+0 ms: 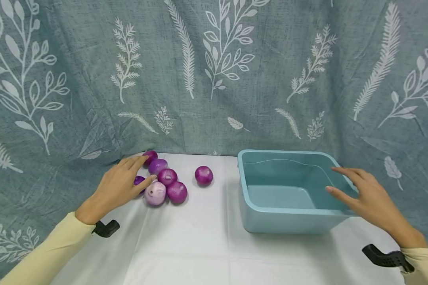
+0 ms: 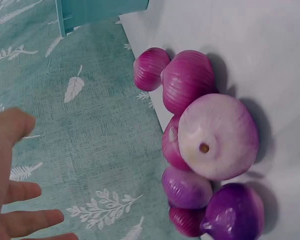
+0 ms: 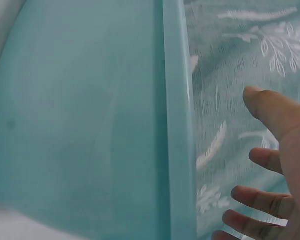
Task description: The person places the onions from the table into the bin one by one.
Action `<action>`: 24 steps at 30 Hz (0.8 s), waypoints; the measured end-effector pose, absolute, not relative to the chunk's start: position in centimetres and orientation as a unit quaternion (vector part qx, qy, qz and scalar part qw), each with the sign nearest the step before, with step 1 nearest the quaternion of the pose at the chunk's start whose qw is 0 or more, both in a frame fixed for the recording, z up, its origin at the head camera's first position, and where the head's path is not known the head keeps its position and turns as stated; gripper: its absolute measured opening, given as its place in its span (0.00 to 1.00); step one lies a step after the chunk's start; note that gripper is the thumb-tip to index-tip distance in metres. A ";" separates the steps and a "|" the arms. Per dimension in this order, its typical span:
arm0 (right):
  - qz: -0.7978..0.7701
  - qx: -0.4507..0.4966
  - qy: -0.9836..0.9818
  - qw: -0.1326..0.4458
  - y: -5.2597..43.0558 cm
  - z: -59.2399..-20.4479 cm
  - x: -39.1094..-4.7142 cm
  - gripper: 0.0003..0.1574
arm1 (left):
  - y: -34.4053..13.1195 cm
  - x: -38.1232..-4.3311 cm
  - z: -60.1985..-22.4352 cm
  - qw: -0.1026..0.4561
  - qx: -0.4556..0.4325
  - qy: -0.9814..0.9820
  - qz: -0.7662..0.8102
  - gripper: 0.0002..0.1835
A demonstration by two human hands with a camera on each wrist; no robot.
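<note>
In the head view my left hand (image 1: pixel 123 184) hovers over the left side of a cluster of red onions (image 1: pixel 177 192), fingers spread and holding nothing. A paler onion (image 2: pixel 219 137) with its root end showing stands out in the left wrist view, beside a dark purple onion (image 2: pixel 236 212). One single onion (image 1: pixel 204 175) lies apart, to the right of the cluster. My right hand (image 1: pixel 369 198) is over the right end of a light blue plastic bin (image 1: pixel 281 219), fingers loosely extended with nothing in them. The bin's inside shows no contents.
A white cloth (image 1: pixel 185 245) covers the table. Behind it hangs a grey-green curtain (image 1: pixel 199 118) with white leaf prints. Black straps with wrist mounts (image 1: pixel 106 228) sit on both wrists. The bin's rim (image 3: pixel 179 125) stands high beside the right hand.
</note>
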State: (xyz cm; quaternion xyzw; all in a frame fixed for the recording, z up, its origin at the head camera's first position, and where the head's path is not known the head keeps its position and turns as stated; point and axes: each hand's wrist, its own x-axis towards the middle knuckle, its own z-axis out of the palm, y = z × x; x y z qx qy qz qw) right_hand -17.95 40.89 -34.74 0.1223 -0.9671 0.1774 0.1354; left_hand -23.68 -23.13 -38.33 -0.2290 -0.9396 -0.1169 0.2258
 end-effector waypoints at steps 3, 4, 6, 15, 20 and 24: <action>0.178 0.108 -0.969 0.130 42.1 -35.3 -18.0 0.44 | -23.1 -23.9 -38.6 0.244 -0.231 -0.931 -0.140 0.32; 0.180 0.101 -0.970 0.126 42.5 -35.4 -18.0 0.44 | -23.1 -23.9 -38.7 0.245 -0.230 -0.930 -0.147 0.30; 0.187 0.085 -0.972 0.115 43.3 -35.8 -18.1 0.45 | -23.1 -24.0 -38.9 0.240 -0.226 -0.930 -0.160 0.28; 0.275 0.045 -0.959 0.044 46.1 -37.6 -18.2 0.47 | -23.2 -25.0 -40.1 0.201 -0.220 -0.932 -0.207 0.25; 0.318 0.021 -0.948 0.017 47.5 -38.4 -18.0 0.44 | -23.3 -25.5 -40.8 0.193 -0.226 -0.928 -0.226 0.23; 0.339 0.007 -0.941 0.007 48.2 -39.1 -18.0 0.43 | -23.3 -25.7 -41.2 0.178 -0.219 -0.932 -0.229 0.23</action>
